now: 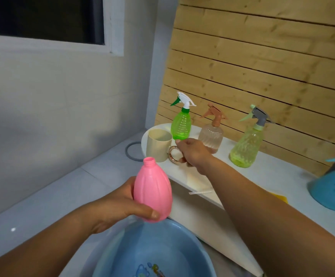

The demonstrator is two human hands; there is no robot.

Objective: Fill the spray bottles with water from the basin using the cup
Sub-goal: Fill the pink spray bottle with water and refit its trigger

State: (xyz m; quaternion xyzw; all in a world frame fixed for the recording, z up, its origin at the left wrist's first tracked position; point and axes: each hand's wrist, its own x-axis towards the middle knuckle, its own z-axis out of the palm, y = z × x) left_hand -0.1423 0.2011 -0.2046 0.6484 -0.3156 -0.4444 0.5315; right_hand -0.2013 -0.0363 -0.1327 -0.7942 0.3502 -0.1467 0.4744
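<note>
My left hand (pixel 120 204) holds a pink spray bottle (pixel 153 191) with no spray head, its neck open and pointing up, above the rim of the blue basin (pixel 122 250) of water. My right hand (pixel 192 151) grips the round metallic handle of a cream cup (pixel 158 145) that stands on the white counter (pixel 278 176). Behind the cup stand a bright green spray bottle (pixel 181 125), a clear pinkish spray bottle (pixel 211 137) and a yellow-green spray bottle (pixel 246 145), all with their spray heads on.
A blue spray bottle (pixel 334 188) sits at the counter's right edge beside something yellow (pixel 280 197). A small white stick (pixel 199 192) lies near the counter's front edge. A grey ring (pixel 127 151) lies on the white ledge at left. Wooden slats back the counter.
</note>
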